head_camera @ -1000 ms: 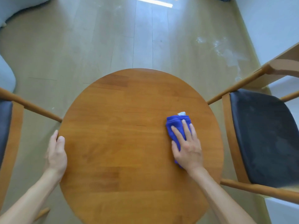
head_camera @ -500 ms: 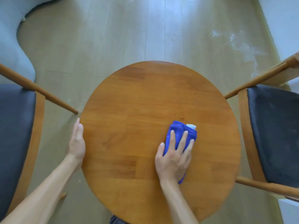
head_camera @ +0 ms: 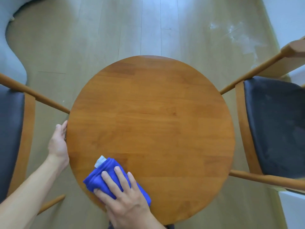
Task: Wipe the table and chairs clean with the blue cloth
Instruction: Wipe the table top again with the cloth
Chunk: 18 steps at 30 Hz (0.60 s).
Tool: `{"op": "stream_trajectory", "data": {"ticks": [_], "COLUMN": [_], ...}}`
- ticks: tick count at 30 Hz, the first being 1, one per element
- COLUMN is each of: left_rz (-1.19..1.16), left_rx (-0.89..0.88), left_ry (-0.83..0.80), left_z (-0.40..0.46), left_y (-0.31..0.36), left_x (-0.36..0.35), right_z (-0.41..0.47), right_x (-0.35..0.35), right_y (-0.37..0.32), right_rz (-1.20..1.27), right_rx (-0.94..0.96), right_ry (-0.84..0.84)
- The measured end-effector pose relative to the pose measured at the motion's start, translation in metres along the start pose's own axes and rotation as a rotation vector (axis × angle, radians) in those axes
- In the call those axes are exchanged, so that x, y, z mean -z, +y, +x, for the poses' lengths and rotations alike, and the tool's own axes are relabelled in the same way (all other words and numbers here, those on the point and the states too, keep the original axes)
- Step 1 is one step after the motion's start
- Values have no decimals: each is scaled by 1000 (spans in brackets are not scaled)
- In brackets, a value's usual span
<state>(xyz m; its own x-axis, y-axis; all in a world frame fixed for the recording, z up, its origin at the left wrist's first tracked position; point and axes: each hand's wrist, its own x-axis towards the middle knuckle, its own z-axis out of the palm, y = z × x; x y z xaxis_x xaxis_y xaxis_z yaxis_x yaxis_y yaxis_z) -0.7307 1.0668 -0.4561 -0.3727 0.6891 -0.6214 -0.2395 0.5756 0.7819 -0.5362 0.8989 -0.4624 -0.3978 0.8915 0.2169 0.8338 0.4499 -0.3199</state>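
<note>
Round table (head_camera: 151, 113) sits centre, w/ a chair either side: left chair (head_camera: 13, 133) just beside its left edge, right chair (head_camera: 274, 128) just beside its right edge, armrests reaching toward the tabletop. Cloth (head_camera: 99, 179) lies on the table's near-left part, close to the rim. Right hand (head_camera: 122, 199) flat on top of the cloth, fingers pointing away. Left hand (head_camera: 58, 142) rests against the table's left rim, btwn table and left chair. Sofa (head_camera: 9, 52) far left, behind the left chair.
</note>
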Motion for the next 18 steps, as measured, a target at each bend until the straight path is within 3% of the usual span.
{"op": "stream_trajectory", "data": {"ticks": [4,6,9,14,16,18], "left_rz": [56,75,105,119,101,70], "left_rx": [-34,-42,-45,-38,-38,-36], "left_ry": [41,56,72,59,35,17], "left_z": [-1,2,4,0,-6,-13], "left_y": [-5,-7,-11,-10,-6,-4], "left_x": [-6,-4,0,2,-1,-5], "right_z": [-57,-77,-94,-82,-64,-40], "right_x": [58,82,100,78,60,37], "right_y": [91,140,184,156,116,63], "right_rz": [-71,-131,-218,-296,-300,-263], "right_rx": [-77,-263,-684,-1158,-1173,-1056], "right_ry": [-36,-52,8,136,165,119]}}
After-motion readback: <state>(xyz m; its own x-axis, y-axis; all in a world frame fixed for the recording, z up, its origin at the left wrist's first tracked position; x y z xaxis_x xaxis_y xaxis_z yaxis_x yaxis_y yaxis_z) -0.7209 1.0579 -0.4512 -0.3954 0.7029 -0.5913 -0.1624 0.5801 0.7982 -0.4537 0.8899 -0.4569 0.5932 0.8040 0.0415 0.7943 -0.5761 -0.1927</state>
